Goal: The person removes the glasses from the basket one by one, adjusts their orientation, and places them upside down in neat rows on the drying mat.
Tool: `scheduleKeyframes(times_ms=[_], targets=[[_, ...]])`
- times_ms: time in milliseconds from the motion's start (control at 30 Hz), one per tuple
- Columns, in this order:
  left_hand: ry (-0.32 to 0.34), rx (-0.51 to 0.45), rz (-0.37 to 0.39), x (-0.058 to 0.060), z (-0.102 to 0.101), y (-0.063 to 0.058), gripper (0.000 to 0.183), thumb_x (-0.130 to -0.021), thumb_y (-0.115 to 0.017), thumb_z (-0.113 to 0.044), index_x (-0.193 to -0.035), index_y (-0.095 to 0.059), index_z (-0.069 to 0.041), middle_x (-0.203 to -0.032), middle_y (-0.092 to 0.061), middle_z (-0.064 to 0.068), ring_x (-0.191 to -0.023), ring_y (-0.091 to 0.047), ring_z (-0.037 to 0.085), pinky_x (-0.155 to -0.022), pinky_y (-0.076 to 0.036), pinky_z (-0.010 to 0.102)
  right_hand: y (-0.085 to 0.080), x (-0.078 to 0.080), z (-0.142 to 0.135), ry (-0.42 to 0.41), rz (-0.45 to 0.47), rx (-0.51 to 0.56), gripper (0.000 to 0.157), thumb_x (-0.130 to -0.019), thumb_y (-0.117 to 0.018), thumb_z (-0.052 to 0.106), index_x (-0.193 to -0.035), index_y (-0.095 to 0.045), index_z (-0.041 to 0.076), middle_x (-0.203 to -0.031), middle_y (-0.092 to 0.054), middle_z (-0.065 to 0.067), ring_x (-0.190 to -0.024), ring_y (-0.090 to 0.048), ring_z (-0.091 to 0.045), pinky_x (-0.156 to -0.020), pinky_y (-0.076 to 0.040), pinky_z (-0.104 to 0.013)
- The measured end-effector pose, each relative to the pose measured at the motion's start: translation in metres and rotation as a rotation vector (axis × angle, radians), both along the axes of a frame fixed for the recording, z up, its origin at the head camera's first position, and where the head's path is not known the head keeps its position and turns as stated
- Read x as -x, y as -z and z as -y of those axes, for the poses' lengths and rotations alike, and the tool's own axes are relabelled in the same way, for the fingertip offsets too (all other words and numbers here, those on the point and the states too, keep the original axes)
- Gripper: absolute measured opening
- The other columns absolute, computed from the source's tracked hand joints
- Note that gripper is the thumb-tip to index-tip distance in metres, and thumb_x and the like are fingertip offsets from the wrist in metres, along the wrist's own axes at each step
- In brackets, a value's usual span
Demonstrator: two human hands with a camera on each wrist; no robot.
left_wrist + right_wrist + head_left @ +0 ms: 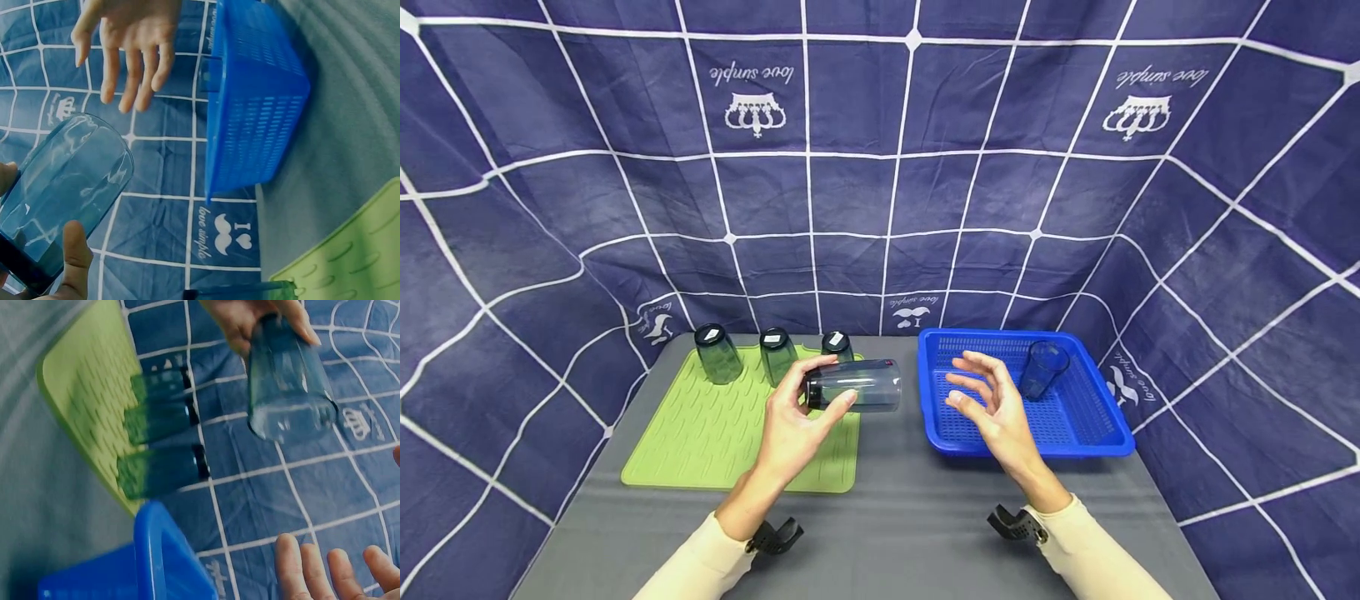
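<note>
My left hand [801, 421] grips a clear bluish drinking glass [867, 385] by its dark base end. The glass lies nearly sideways in the air, its mouth toward the right. Across from that mouth, my right hand [996, 412] holds nothing; its fingers are spread and loosely bent, over the left part of the blue basket [928, 408]. In the right wrist view the held glass [290, 394] hangs from the left hand [234, 319], well apart from the right fingertips [289, 550].
Upside down on the green drying mat [700, 442] stand three glasses: one at left [718, 358], one in the middle [777, 358], one at right [838, 344]. Another glass [1042, 371] leans inside the basket. A blue checked cloth [865, 192] rises behind the grey table [917, 517].
</note>
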State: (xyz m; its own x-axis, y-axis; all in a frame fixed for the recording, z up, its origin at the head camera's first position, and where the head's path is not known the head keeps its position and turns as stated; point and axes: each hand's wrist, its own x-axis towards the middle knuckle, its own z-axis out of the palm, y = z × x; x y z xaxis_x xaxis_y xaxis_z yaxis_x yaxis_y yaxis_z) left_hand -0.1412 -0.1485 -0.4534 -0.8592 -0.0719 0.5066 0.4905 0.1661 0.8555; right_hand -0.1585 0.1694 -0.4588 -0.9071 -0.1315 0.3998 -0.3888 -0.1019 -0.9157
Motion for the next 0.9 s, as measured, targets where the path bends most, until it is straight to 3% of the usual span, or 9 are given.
scheduleKeyframes(times_ms=[133, 267, 567, 767, 900], targets=[[-0.004, -0.008, 0.017, 0.0, 0.004, 0.006, 0.059, -0.094, -0.096, -0.002, -0.147, -0.074, -0.011, -0.141, -0.08, 0.015, -0.112, -0.078, 0.006, -0.083, -0.068, 0.019, -0.001, 0.008, -0.011, 0.067, -0.014, -0.04, 0.064, -0.104, -0.073, -0.012, -0.162, -0.051, 0.002, -0.151, -0.067, 0.0, -0.134, -0.077, -0.01, -0.103, -0.069, -0.027], [-0.032, 0.007, 0.028, 0.001, 0.009, 0.009, 0.059, -0.093, -0.097, -0.003, -0.147, -0.074, -0.009, -0.141, -0.081, 0.013, -0.111, -0.078, 0.005, -0.079, -0.066, 0.017, -0.003, 0.016, -0.024, 0.135, -0.029, -0.077, 0.066, -0.103, -0.075, -0.012, -0.162, -0.049, -0.004, -0.15, -0.068, 0.002, -0.133, -0.076, -0.008, -0.101, -0.068, -0.023], [-0.083, 0.033, 0.029, 0.001, 0.02, 0.013, 0.06, -0.093, -0.098, -0.005, -0.147, -0.075, -0.017, -0.142, -0.081, 0.012, -0.111, -0.078, 0.005, -0.078, -0.065, 0.016, -0.008, 0.032, -0.051, 0.274, -0.081, -0.195, 0.066, -0.102, -0.078, -0.01, -0.162, -0.051, -0.007, -0.148, -0.067, 0.008, -0.133, -0.074, -0.007, -0.098, -0.065, -0.016], [-0.115, 0.065, 0.016, 0.001, 0.028, 0.016, 0.058, -0.094, -0.097, -0.006, -0.147, -0.075, -0.013, -0.141, -0.082, 0.014, -0.112, -0.077, 0.001, -0.08, -0.064, 0.013, -0.009, 0.039, -0.063, 0.337, -0.087, -0.276, 0.065, -0.102, -0.081, -0.006, -0.161, -0.054, -0.005, -0.147, -0.064, 0.004, -0.132, -0.074, -0.01, -0.099, -0.063, -0.014], [-0.14, 0.075, -0.001, 0.0, 0.036, 0.018, 0.058, -0.094, -0.097, -0.005, -0.147, -0.074, -0.01, -0.14, -0.082, 0.014, -0.111, -0.077, 0.001, -0.08, -0.063, 0.012, -0.008, 0.043, -0.068, 0.365, -0.087, -0.328, 0.064, -0.102, -0.082, -0.003, -0.16, -0.056, -0.003, -0.151, -0.065, -0.007, -0.131, -0.072, -0.002, -0.101, -0.062, -0.012]])
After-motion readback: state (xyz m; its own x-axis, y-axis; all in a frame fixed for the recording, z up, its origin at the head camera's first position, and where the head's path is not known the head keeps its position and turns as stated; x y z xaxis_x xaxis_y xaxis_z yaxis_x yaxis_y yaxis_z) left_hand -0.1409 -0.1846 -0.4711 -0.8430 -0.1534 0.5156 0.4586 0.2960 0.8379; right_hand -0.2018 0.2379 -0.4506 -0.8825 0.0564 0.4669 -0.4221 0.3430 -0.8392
